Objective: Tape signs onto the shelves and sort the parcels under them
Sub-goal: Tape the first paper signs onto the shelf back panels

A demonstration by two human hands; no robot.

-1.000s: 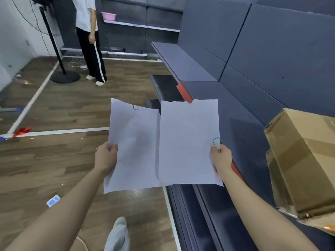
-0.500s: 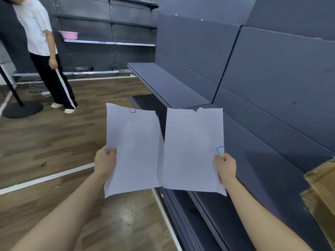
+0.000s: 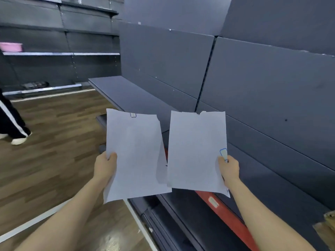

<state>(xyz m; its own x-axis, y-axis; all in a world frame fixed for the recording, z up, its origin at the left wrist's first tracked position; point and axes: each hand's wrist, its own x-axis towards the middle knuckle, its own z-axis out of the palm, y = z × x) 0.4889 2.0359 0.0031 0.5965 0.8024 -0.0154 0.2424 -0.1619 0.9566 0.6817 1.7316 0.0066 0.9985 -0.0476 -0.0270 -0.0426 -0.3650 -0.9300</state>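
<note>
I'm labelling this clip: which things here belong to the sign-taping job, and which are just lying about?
Job: left sheet, gripped by the left hand; right sheet, gripped by the right hand; grey shelf; cardboard parcel at lower right.
Lying about: pink basin on the far shelf.

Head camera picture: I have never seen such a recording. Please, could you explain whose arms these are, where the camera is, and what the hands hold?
There is no machine here. A person wears a camera on the head that looks forward and down, so the two bare arms are that person's own. The left hand holds the left sheet of white paper by its outer edge. The right hand holds the right sheet the same way, beside a small blue-edged piece, probably tape. These sheets are likely the signs. Behind them stands a dark grey shelf. A cardboard box shows in the lower right corner. Another person's leg is at the left, on the wooden floor.
</note>
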